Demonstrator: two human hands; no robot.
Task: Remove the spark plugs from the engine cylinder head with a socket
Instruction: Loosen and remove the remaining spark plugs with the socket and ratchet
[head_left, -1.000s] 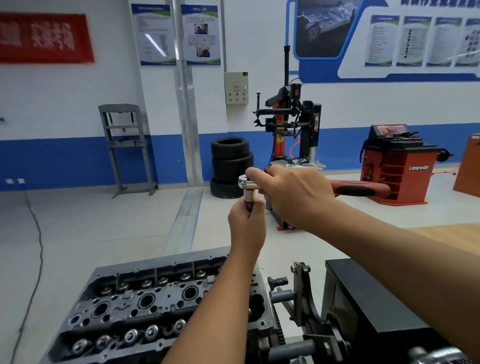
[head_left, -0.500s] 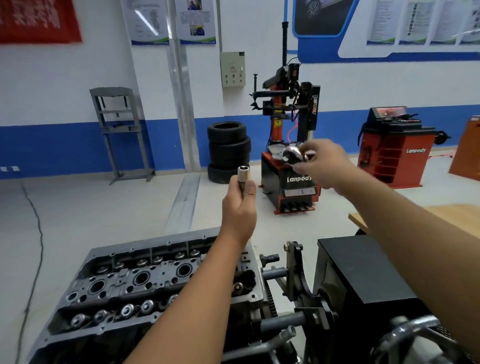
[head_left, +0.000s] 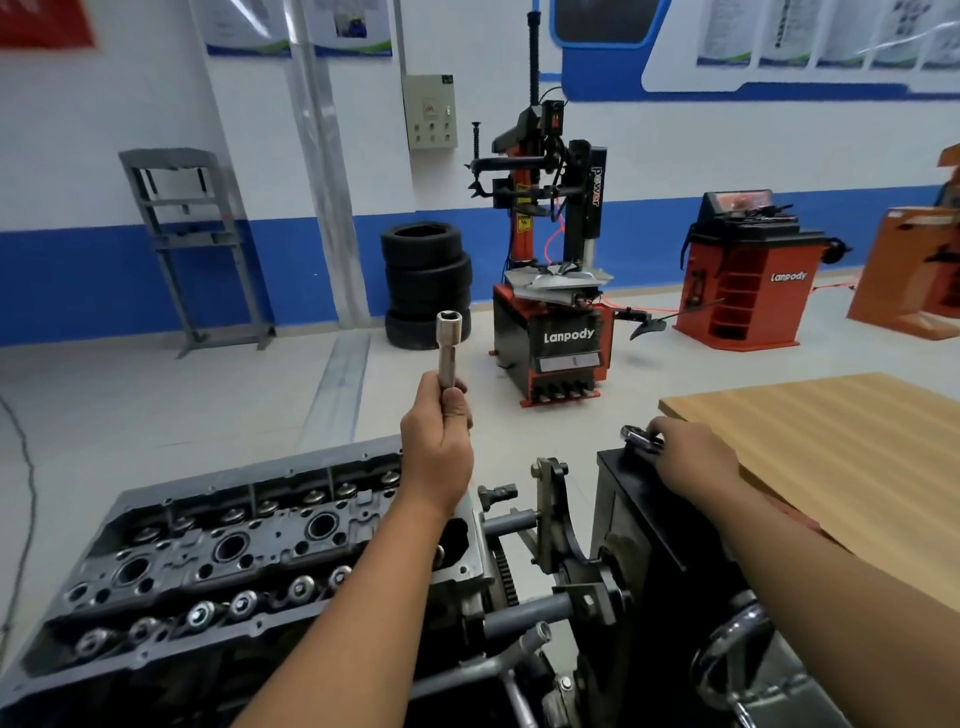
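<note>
The left hand (head_left: 439, 447) makes a tight grip round the bottom half of the long socket (head_left: 447, 347). The socket stands almost straight up, and its open end points at the ceiling. The hand holds it up in the air above the far right end of the engine head (head_left: 218, 551).

The engine head lies low in front of the person and runs long from left to right. Three round deep holes (head_left: 231, 546) show in a row down its middle, and these look like the places where the spark plugs sit. I cannot see a plug in any of them, because the holes are dark inside. All three holes lie down and to the left of the left hand's grip. The nearest hole is just below and left of the wrist. A fourth hole may hide under the left arm, but I cannot tell.

The right hand (head_left: 691, 457) is well away to the right. It rests on the shiny ratchet (head_left: 640, 438), which lies on top of the black box (head_left: 644, 519) beside the wooden desk (head_left: 831, 457). Its fingers curl over the ratchet, so it seems to hold it.

The left hand is the nearer one to the holes. I think the socket must go down and left, with the right end facing a hole
</note>
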